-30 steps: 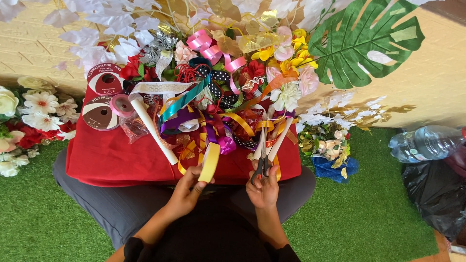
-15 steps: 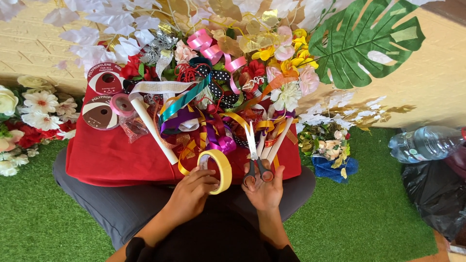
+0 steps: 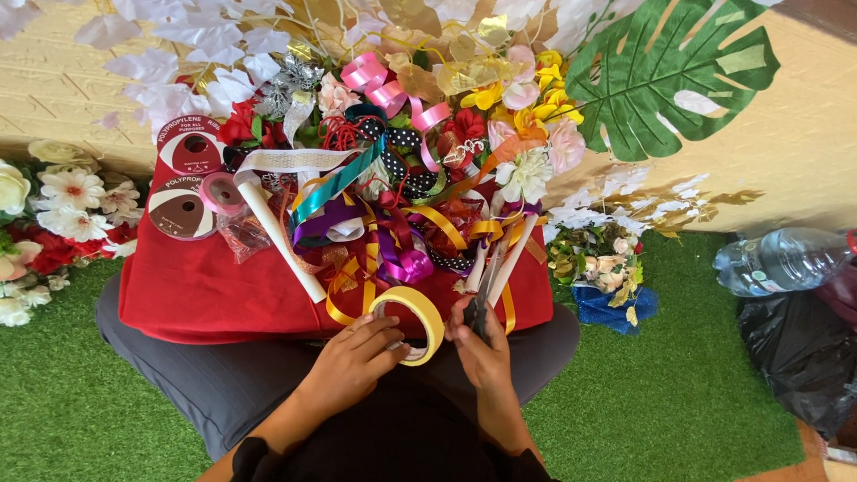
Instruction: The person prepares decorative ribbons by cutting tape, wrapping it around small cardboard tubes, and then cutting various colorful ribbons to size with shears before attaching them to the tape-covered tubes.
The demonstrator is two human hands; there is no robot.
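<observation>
The left hand (image 3: 357,357) now holds the yellow tape roll (image 3: 412,323) up on its edge, closer to the right hand (image 3: 482,344), which grips the scissors (image 3: 486,290), above the red cloth (image 3: 205,295).

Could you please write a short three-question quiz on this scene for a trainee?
1. True or false: the left hand holds a yellow tape roll.
2. Which does the right hand hold? A) a plastic bottle B) scissors C) a green leaf
3. Fill in: the ribbons lie on a ____ cloth across the person's lap.

Key: 1 true; 2 B; 3 red. The scissors point away from the person, blades over the ribbon pile. The clear plastic bottle lies on the green turf to the right, untouched.
</observation>
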